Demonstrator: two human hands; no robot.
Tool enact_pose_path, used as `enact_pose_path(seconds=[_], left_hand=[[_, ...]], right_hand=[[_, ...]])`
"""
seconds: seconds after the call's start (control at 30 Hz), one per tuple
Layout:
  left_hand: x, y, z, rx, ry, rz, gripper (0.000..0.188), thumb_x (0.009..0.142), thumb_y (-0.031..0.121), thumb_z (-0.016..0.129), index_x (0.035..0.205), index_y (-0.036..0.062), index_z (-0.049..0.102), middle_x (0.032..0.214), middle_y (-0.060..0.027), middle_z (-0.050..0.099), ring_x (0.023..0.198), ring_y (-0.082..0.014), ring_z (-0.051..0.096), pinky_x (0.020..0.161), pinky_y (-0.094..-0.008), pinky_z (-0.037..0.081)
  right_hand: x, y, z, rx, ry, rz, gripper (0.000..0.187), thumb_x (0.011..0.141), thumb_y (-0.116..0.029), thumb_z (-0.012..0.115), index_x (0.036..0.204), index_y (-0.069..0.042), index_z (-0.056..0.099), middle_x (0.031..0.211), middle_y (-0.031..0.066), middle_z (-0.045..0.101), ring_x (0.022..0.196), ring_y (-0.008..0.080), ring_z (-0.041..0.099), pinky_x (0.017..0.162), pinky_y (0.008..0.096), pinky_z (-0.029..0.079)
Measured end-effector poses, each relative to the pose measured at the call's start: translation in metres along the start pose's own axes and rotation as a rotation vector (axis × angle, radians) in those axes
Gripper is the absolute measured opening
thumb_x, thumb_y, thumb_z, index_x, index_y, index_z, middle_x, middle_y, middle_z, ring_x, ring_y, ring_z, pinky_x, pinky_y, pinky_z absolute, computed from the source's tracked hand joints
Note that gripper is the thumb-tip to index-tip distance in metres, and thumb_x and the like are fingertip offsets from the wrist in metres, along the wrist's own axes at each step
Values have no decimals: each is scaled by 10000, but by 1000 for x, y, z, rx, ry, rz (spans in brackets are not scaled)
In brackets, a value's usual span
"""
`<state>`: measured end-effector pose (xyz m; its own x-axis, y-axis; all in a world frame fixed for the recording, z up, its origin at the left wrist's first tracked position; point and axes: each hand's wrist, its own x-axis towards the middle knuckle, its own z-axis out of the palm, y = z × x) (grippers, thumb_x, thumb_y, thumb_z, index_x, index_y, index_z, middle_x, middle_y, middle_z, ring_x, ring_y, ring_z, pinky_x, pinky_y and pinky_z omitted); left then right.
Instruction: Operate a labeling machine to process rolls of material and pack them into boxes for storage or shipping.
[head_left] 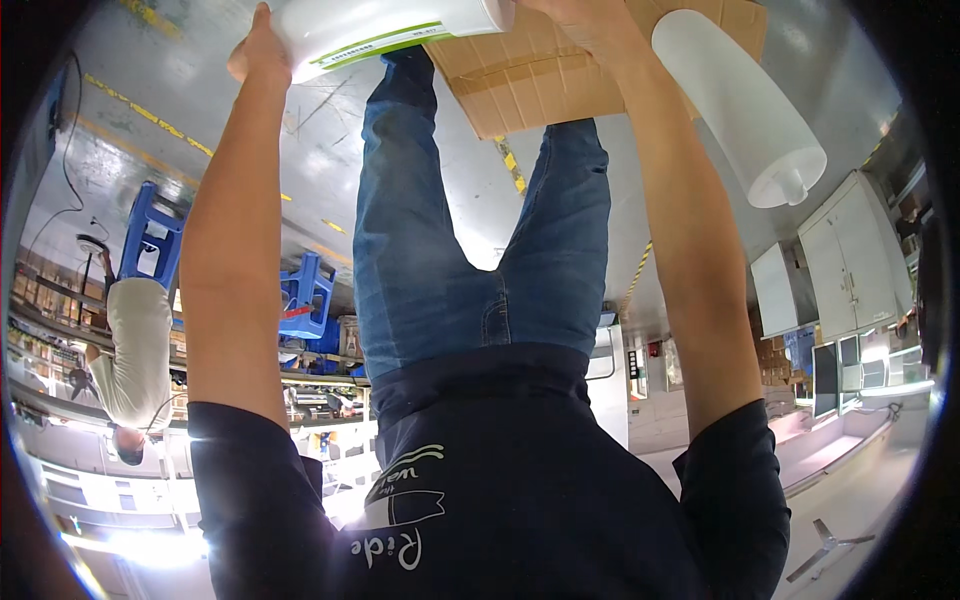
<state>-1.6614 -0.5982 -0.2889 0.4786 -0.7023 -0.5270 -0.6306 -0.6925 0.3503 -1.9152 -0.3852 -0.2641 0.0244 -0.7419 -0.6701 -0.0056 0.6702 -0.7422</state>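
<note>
A white, rounded cylinder (400, 22) with a green-edged label spans the top of the view, partly cut off by the upper edge. My left hand (258, 48) grips its left end, the thumb pointing up. At its right end is my right hand (580, 18), closed on it, though its fingers are partly out of view. Under and beside the right hand lies a flat brown cardboard piece (525, 80). A second white cylinder (735, 105), with a small nub on its near end, lies to the right of my right forearm.
The grey floor (310, 130) carries yellow tape lines. Blue plastic stools (312, 295) are at the left, near a person (138, 340) in a light top by loaded shelves. White cabinets (850, 255) stand at the right.
</note>
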Motion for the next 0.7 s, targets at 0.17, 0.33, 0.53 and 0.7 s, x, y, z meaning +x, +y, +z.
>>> enact_pose_path(seconds=[0.17, 0.33, 0.53, 0.7], left_hand=[[-9, 1, 5, -7, -26, 12, 572, 775, 394, 755, 1069, -77, 618, 1056, -195, 643, 861, -276, 662, 760, -348, 573], [-11, 5, 11, 20, -16, 15, 602, 776, 454, 726, 1053, -74, 643, 1054, -205, 643, 877, -291, 653, 777, -364, 562], [29, -14, 11, 146, -21, 24, 595, 755, 455, 760, 996, -81, 667, 976, -176, 679, 838, -219, 662, 719, -285, 558], [13, -7, 9, 39, -80, -4, 619, 769, 480, 739, 1023, -79, 658, 991, -165, 678, 827, -219, 663, 742, -293, 557]], right_hand=[[-16, -46, -5, 295, 335, 425, 412, 821, -115, 678, 1213, -55, 565, 1105, 138, 602, 982, 249, 570, 911, 302, 453], [-18, -1, -19, -22, -37, -50, 408, 837, -147, 676, 1213, -39, 561, 1107, 146, 596, 984, 247, 568, 904, 302, 455], [-61, -57, -11, 352, 576, 444, 446, 837, -188, 687, 1251, -85, 558, 1156, 145, 586, 1012, 247, 550, 900, 321, 458], [-175, -45, 59, 324, 884, 187, 409, 723, -85, 781, 1089, -16, 613, 842, 42, 610, 699, 117, 532, 642, 233, 442]])
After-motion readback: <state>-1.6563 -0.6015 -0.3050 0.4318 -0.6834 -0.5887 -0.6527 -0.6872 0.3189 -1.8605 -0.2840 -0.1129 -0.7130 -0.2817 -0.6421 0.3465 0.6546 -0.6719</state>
